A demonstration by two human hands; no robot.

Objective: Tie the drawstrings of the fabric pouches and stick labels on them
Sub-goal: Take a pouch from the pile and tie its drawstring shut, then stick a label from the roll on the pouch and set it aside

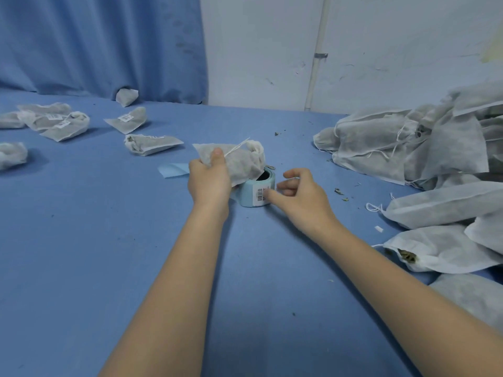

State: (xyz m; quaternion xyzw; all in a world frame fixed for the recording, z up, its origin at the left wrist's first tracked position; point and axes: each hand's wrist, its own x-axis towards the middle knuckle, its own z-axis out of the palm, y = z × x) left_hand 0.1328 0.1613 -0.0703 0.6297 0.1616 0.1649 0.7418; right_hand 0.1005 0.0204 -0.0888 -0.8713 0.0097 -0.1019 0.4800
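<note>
Nearest me, my two bare forearms reach out over the blue, felt-like surface (81, 240). My left hand (209, 180) grips a filled pouch (239, 164) of thin, grey-white non-woven fabric, thumb curled over its flat corner; its gathered neck is cinched and a white drawstring (236, 148) sticks out from it. The pouch hangs just over a short, pale-blue label roll (255, 195) standing on end near the middle of the surface. My right hand (296, 198) pinches at a white barcode label (260, 195) on the roll's curved side, the other fingers loosely bent.

Along the right edge lies a rumpled heap of loose pouches (408, 153), one spilling dried plant bits from its mouth. A strip of blue backing paper (174, 170) lies left of the roll. Toward the far left, labelled pouches (65, 126) lie scattered flat. Beyond the far edge hang a pleated blue curtain (95, 42) and a scuffed white wall (261, 50) with a thin upright pipe (317, 50).
</note>
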